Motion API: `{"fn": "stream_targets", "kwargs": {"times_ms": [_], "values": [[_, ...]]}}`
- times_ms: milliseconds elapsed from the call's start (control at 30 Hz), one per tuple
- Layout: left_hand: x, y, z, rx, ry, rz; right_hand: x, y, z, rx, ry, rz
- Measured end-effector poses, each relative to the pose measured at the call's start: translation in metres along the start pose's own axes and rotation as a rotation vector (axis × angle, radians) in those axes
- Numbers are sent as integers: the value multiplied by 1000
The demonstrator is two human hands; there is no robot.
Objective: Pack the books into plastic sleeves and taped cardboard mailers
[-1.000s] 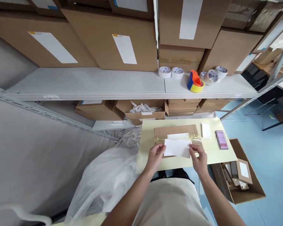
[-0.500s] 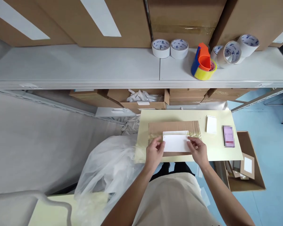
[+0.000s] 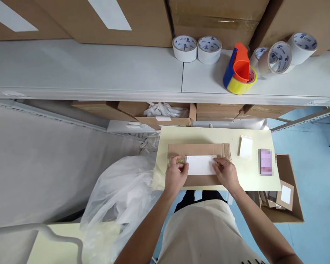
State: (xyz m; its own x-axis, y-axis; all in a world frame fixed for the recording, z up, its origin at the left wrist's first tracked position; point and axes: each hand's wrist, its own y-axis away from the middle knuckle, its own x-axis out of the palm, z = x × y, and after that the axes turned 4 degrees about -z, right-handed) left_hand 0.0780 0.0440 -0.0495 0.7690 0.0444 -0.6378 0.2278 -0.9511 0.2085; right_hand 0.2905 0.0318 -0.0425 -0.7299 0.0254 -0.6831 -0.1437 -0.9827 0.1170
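A white rectangular label (image 3: 200, 165) lies over the middle of a brown cardboard box (image 3: 198, 148) on the pale yellow table (image 3: 244, 176). My left hand (image 3: 176, 177) pinches the label's left end between thumb and fingers. At the right end, my right hand (image 3: 227, 174) grips it the same way. Clear tape runs across the box top and shows partly beside my hands. To the right of the box sits a small stack of white labels (image 3: 245, 146). A pixelated pinkish item (image 3: 266, 162) lies near the table's right edge.
Above the table, a grey shelf (image 3: 99, 73) carries tape rolls (image 3: 184, 48) and an orange-and-blue tape dispenser (image 3: 239, 69). An open carton (image 3: 297, 205) stands on the floor at right. Translucent plastic sheeting (image 3: 118, 198) bulges on the left. Behind the table is a box of white pieces (image 3: 165, 110).
Both hands have moved the label up over the white piece on the box, which it now covers. The view has shifted slightly.
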Motion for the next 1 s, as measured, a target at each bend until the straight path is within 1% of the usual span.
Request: {"fn": "stream_targets", "kwargs": {"times_ms": [100,200,367,467,567,633,667,700,767,833,867,933,967,1000], "values": [[0,-3,0,-32,-72,28,1,-1,0,-3,69,29],[-1,-6,-2,-58,-192,71,1,-3,0,-21,144,48],[-3,-12,-11,-117,-404,162,1,-8,6,-32,273,129],[-9,-17,-18,-103,-541,178,0,-9,10,-49,341,150],[-20,-18,-23,-63,-632,182,-4,-5,9,-67,378,133],[-27,-15,-22,-5,-652,170,-8,0,7,-87,358,108],[-28,-13,-22,50,-635,155,-10,2,7,-106,326,89],[-28,-10,-20,136,-595,142,-11,4,7,-135,285,65],[-24,-5,-19,385,-473,166,-12,7,10,-226,209,39],[-18,-2,-18,621,-406,275,-9,7,14,-341,213,100],[-14,-2,-17,688,-418,349,-7,7,16,-386,258,161],[-11,-4,-15,719,-505,496,-2,8,15,-419,396,288],[-11,-5,-13,712,-553,554,1,10,12,-407,467,324],[-11,-6,-10,708,-594,597,3,14,9,-386,527,332]]}}
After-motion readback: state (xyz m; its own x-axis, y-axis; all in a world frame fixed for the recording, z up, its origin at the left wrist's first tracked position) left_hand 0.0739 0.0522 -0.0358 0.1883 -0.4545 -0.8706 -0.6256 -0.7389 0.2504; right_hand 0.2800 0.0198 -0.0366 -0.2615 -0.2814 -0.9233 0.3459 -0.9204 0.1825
